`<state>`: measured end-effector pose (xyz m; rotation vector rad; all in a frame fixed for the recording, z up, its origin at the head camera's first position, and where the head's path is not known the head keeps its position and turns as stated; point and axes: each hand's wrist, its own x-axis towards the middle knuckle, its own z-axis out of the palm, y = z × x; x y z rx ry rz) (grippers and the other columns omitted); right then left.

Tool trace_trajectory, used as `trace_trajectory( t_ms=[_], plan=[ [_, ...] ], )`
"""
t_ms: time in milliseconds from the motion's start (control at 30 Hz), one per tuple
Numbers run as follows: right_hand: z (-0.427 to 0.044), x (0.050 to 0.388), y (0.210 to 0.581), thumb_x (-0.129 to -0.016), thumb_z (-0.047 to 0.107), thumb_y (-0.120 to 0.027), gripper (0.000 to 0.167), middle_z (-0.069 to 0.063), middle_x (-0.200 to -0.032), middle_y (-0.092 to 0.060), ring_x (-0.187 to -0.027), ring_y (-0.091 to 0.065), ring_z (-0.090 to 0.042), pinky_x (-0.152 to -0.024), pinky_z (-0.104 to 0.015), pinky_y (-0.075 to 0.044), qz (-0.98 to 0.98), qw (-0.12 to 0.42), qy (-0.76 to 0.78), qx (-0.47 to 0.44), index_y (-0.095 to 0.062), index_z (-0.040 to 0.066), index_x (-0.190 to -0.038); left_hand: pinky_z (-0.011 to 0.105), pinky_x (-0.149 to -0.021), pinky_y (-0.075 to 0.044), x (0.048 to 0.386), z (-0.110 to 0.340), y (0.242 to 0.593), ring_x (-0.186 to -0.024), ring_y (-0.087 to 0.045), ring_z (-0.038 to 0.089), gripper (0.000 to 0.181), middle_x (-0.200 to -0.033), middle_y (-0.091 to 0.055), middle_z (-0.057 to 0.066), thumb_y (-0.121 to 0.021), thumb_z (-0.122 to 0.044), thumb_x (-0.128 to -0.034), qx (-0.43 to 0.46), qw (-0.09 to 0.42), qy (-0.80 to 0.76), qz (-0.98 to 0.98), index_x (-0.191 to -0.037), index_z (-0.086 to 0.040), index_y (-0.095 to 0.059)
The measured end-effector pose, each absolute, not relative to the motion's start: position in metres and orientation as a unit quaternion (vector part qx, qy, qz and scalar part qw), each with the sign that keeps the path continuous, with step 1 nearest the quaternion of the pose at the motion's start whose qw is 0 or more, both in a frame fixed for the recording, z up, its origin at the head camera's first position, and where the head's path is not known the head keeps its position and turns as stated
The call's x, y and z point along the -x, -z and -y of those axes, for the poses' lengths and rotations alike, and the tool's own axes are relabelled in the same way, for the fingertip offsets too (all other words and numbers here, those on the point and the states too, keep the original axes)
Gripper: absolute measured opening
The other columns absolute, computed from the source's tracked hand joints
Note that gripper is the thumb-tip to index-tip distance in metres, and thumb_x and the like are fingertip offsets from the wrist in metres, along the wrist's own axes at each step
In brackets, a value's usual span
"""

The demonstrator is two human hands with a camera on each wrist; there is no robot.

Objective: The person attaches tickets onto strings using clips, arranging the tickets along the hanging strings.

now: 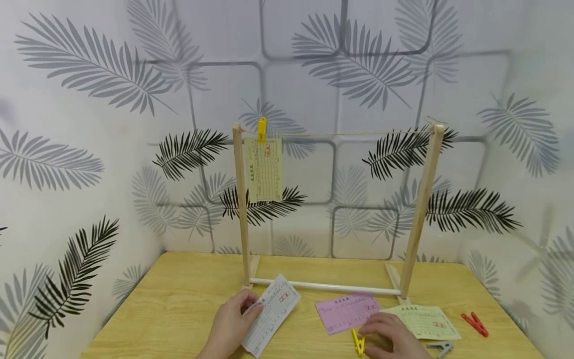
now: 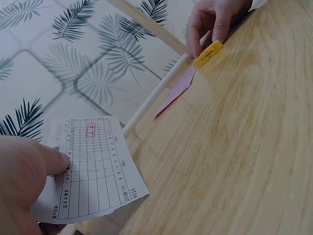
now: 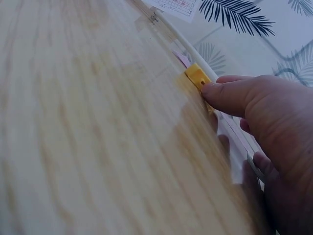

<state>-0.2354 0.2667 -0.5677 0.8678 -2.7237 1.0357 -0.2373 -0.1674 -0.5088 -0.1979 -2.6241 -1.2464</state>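
Observation:
My left hand [image 1: 232,321] holds a white printed slip [image 1: 272,314] between thumb and fingers, raised at a slant; the left wrist view shows the thumb on the slip's face [image 2: 93,166]. My right hand [image 1: 389,335] is at a yellow clip [image 1: 358,342] on the table, and in the right wrist view its thumb and a finger pinch the clip's end [image 3: 198,76]. A pink slip [image 1: 347,312] lies just beyond the clip. Partly behind my right hand lies a pale yellow-green slip [image 1: 426,321].
A wooden frame [image 1: 418,214] carries a string [image 1: 341,133] across its top. Another yellow clip [image 1: 262,130] holds a yellow-green slip [image 1: 264,172] at the string's left end. A white rod [image 1: 327,287] joins the posts low down. A red clip [image 1: 475,324] and a grey clip [image 1: 441,347] lie at right.

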Motion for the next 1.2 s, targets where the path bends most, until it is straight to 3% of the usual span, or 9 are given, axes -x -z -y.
trace_trajectory(
  t_ms=[200,300,500,700,833,1200],
  plan=[
    [-0.2677,0.2379,0.5686,-0.100,0.026,-0.085,0.027,0.013,-0.123,-0.070,-0.115,-0.057,-0.006,-0.092,-0.032,-0.051,0.870,0.093,-0.350,-0.334,-0.079,0.032,-0.125,0.029,-0.073,-0.049,0.2371,0.1670,0.5086,-0.079,-0.057,0.011,0.011,-0.089,-0.067,-0.010,-0.082,-0.015,-0.1017,0.075,0.121,0.425,0.894,-0.101,-0.017,-0.071],
    [-0.2683,0.2393,0.5686,-0.100,0.025,-0.084,0.027,0.016,-0.119,-0.070,-0.111,-0.055,-0.004,-0.087,-0.028,-0.048,0.865,0.077,-0.362,-0.338,-0.079,0.028,-0.127,0.028,-0.073,-0.049,0.2367,0.1660,0.5080,-0.079,-0.057,0.011,0.011,-0.088,-0.067,-0.010,-0.082,-0.015,-0.1015,0.073,0.119,0.424,0.895,-0.101,-0.017,-0.071],
    [-0.2678,0.2386,0.5654,-0.103,0.033,-0.081,0.034,0.017,-0.110,-0.068,-0.101,-0.053,-0.003,-0.081,-0.025,-0.047,0.874,0.019,-0.377,-0.305,-0.077,0.017,-0.133,0.030,-0.075,-0.050,0.2366,0.1641,0.5053,-0.082,-0.058,0.013,0.011,-0.090,-0.068,-0.009,-0.081,-0.013,-0.1017,0.061,0.103,0.428,0.896,-0.101,-0.017,-0.071],
    [-0.2665,0.2383,0.5642,-0.103,0.037,-0.081,0.040,0.023,-0.103,-0.061,-0.098,-0.048,-0.002,-0.079,-0.027,-0.044,0.889,0.030,-0.350,-0.292,-0.078,0.012,-0.134,0.031,-0.077,-0.051,0.2390,0.1635,0.5037,-0.084,-0.059,0.014,0.011,-0.091,-0.068,-0.008,-0.081,-0.013,-0.1016,0.055,0.097,0.431,0.895,-0.102,-0.017,-0.071],
    [-0.2663,0.2402,0.5663,-0.102,0.037,-0.082,0.037,0.025,-0.100,-0.058,-0.096,-0.047,-0.001,-0.077,-0.027,-0.041,0.894,0.053,-0.330,-0.297,-0.079,0.012,-0.129,0.031,-0.076,-0.051,0.2396,0.1637,0.5040,-0.083,-0.059,0.013,0.010,-0.091,-0.068,-0.009,-0.081,-0.013,-0.1016,0.055,0.098,0.431,0.895,-0.102,-0.017,-0.072],
    [-0.2651,0.2374,0.5636,-0.096,0.051,-0.085,0.027,0.020,-0.115,-0.067,-0.112,-0.057,-0.007,-0.095,-0.036,-0.053,0.913,0.058,-0.315,-0.254,-0.079,0.034,-0.116,0.029,-0.073,-0.049,0.2398,0.1631,0.5049,-0.081,-0.058,0.014,0.010,-0.089,-0.067,-0.008,-0.081,-0.013,-0.1015,0.057,0.103,0.433,0.894,-0.101,-0.017,-0.071]
  ],
)
